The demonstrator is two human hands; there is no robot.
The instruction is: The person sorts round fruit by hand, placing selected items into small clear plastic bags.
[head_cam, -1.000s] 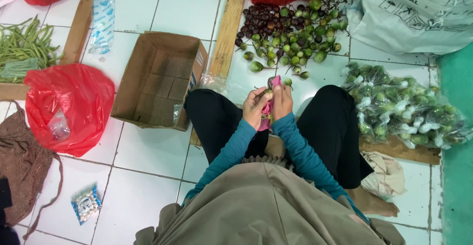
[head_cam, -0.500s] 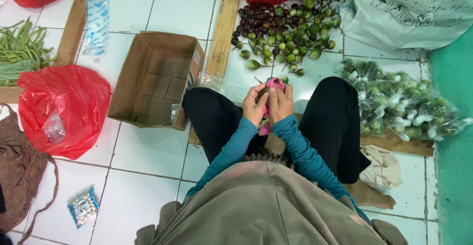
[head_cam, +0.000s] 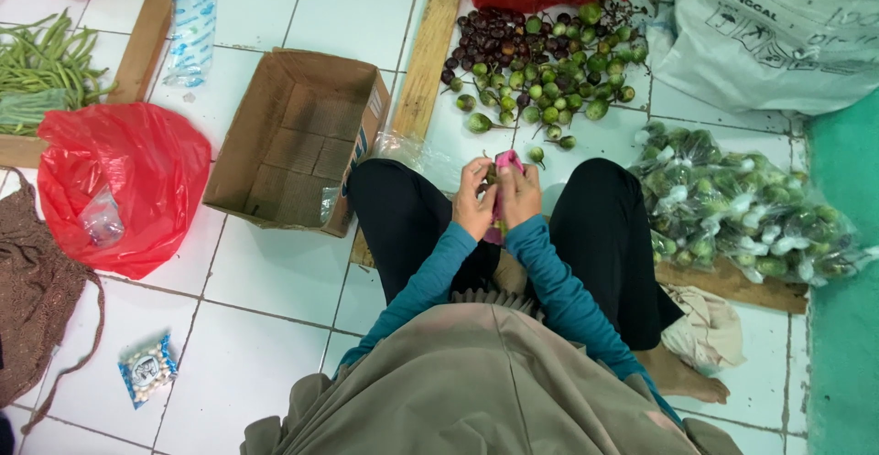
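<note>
Here, left hand [head_cam: 474, 200] and right hand [head_cam: 519, 196] pinching pink bag [head_cam: 504, 167], eggplant pile [head_cam: 540, 66] ahead, cardboard box [head_cam: 302, 139] leftward

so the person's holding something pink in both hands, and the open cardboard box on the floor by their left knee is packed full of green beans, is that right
Not quite. The head view shows the cardboard box by the left knee is open but empty: only its bare bottom shows. The green beans lie in a loose pile on the floor farther left. The rest holds: the left hand and right hand hold a pink thing together.
</note>
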